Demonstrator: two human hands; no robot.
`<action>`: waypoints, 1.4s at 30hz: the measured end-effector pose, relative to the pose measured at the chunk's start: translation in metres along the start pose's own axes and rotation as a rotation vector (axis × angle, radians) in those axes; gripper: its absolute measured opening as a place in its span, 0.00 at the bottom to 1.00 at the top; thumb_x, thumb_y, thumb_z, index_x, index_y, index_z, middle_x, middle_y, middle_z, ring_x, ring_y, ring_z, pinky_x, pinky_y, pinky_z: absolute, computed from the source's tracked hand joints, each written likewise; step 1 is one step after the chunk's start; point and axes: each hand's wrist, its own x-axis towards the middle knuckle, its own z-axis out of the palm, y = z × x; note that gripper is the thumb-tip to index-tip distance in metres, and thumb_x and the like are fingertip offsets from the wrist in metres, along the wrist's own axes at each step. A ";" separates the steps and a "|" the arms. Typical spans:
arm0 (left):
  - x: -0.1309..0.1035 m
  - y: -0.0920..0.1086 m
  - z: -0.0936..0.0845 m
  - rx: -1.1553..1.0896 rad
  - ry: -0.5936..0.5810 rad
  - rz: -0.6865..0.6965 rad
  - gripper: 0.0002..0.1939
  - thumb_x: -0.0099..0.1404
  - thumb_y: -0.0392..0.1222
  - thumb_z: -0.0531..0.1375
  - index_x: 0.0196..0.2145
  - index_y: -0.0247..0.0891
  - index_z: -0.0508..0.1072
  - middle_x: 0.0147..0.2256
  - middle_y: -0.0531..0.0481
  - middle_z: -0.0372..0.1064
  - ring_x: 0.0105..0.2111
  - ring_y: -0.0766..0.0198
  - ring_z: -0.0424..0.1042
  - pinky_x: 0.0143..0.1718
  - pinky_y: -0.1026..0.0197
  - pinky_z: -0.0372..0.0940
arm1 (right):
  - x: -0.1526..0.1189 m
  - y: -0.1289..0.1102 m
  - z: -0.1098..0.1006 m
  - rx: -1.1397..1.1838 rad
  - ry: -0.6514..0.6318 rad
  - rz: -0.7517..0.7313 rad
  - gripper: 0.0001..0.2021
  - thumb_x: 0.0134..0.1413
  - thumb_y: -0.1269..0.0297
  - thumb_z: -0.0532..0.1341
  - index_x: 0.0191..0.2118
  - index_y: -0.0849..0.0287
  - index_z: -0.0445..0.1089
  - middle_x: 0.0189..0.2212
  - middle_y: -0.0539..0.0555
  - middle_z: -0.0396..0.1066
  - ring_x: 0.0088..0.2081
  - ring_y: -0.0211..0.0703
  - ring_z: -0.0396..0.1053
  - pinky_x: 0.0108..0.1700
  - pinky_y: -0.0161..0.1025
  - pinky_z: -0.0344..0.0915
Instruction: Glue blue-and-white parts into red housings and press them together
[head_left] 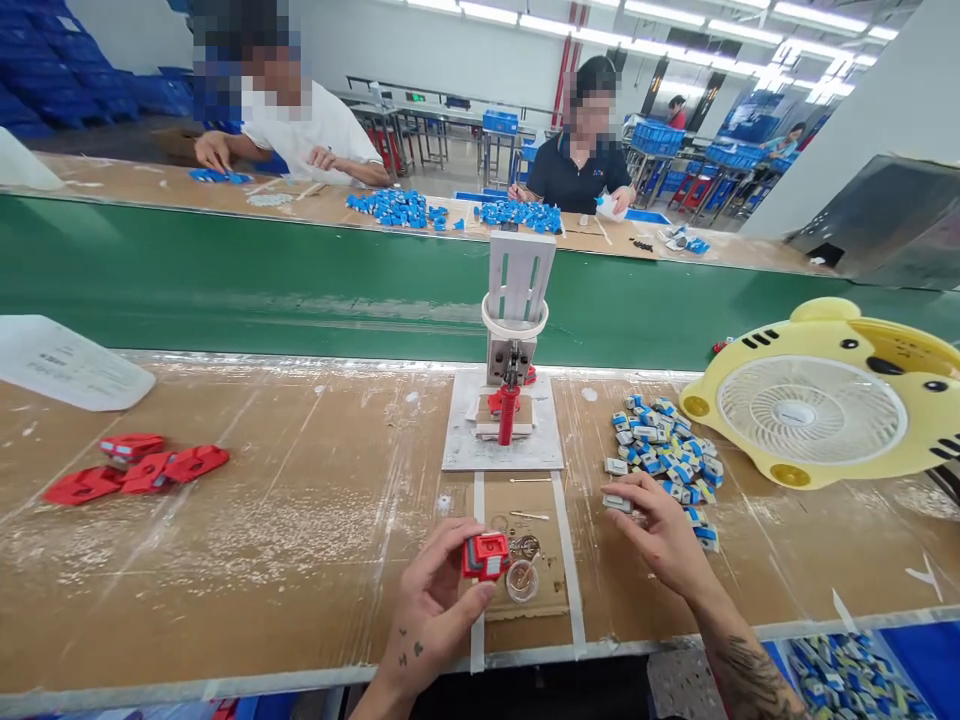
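Observation:
Near the table's front edge, my left hand is closed around a red plastic part with grey sides and a small whitish inset. Fingers of my right hand pinch a small grey-white block at the left side of a pile of blue, white and yellow blocks. Just right of the red part, a small clear cup holds a thin stick. Behind my left hand stands a clamp fixture with a red handle; another red part lies partly hidden in it.
Several red parts lie at left near a white plastic jug. A yellow fan stands at right. Cotton swabs lie on the cardboard. Beyond the green conveyor, two people handle blue parts. A bin sits below right.

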 end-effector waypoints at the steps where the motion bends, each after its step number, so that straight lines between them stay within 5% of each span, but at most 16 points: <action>1: 0.001 0.003 0.003 -0.064 -0.036 0.011 0.18 0.58 0.44 0.71 0.46 0.42 0.82 0.44 0.43 0.77 0.41 0.54 0.79 0.43 0.57 0.76 | -0.003 -0.007 0.002 0.147 -0.002 -0.020 0.10 0.59 0.60 0.62 0.41 0.55 0.79 0.38 0.57 0.73 0.38 0.47 0.73 0.38 0.40 0.71; 5: 0.007 0.015 0.019 -0.254 -0.138 0.084 0.20 0.59 0.40 0.70 0.50 0.46 0.80 0.44 0.45 0.76 0.41 0.57 0.79 0.43 0.59 0.76 | -0.012 -0.036 0.011 0.573 -0.003 -0.036 0.14 0.54 0.55 0.70 0.45 0.53 0.77 0.36 0.54 0.74 0.33 0.43 0.73 0.33 0.35 0.72; 9: 0.012 0.025 0.027 -0.298 -0.193 0.087 0.23 0.59 0.34 0.69 0.52 0.50 0.79 0.44 0.48 0.76 0.42 0.59 0.79 0.45 0.61 0.75 | -0.014 -0.055 0.016 0.706 0.032 -0.126 0.14 0.53 0.52 0.72 0.40 0.54 0.78 0.34 0.56 0.78 0.34 0.44 0.77 0.35 0.35 0.75; 17: 0.010 0.024 0.021 -0.082 -0.180 0.236 0.22 0.63 0.37 0.68 0.54 0.48 0.77 0.46 0.45 0.79 0.47 0.56 0.78 0.51 0.57 0.72 | -0.010 -0.078 0.002 0.284 -0.009 -0.534 0.16 0.65 0.65 0.64 0.57 0.48 0.74 0.41 0.57 0.78 0.40 0.44 0.78 0.41 0.36 0.76; 20: 0.008 0.024 0.015 0.062 -0.173 0.271 0.22 0.64 0.40 0.68 0.56 0.47 0.77 0.44 0.44 0.80 0.43 0.56 0.79 0.47 0.57 0.73 | -0.005 -0.090 -0.003 0.158 -0.119 -0.590 0.18 0.67 0.68 0.60 0.60 0.50 0.72 0.40 0.57 0.77 0.39 0.42 0.77 0.41 0.34 0.75; 26: 0.018 0.035 0.011 0.043 -0.180 0.095 0.22 0.58 0.51 0.72 0.48 0.39 0.82 0.36 0.43 0.81 0.35 0.55 0.80 0.40 0.57 0.76 | 0.012 -0.086 0.004 0.340 -0.331 -0.337 0.13 0.63 0.56 0.65 0.49 0.52 0.81 0.32 0.54 0.74 0.32 0.41 0.72 0.35 0.36 0.71; 31: 0.037 0.057 0.020 -0.025 -0.146 -0.118 0.19 0.56 0.44 0.71 0.46 0.39 0.83 0.38 0.43 0.82 0.35 0.55 0.81 0.39 0.56 0.78 | 0.016 -0.071 0.043 0.862 -0.189 0.068 0.19 0.47 0.47 0.74 0.41 0.55 0.83 0.29 0.53 0.75 0.26 0.40 0.69 0.27 0.35 0.68; 36: 0.043 0.062 0.023 -0.061 -0.109 -0.223 0.20 0.55 0.46 0.71 0.44 0.36 0.82 0.37 0.42 0.83 0.36 0.52 0.82 0.39 0.55 0.79 | 0.008 -0.078 0.069 0.930 0.085 0.179 0.15 0.45 0.52 0.74 0.39 0.54 0.83 0.32 0.54 0.78 0.27 0.40 0.68 0.28 0.36 0.68; 42: 0.041 0.060 0.022 -0.027 -0.110 -0.292 0.21 0.55 0.51 0.71 0.43 0.36 0.81 0.35 0.43 0.83 0.33 0.53 0.82 0.35 0.56 0.78 | 0.013 -0.082 0.071 1.168 -0.074 0.393 0.21 0.33 0.52 0.80 0.34 0.58 0.83 0.27 0.53 0.78 0.23 0.36 0.66 0.23 0.32 0.64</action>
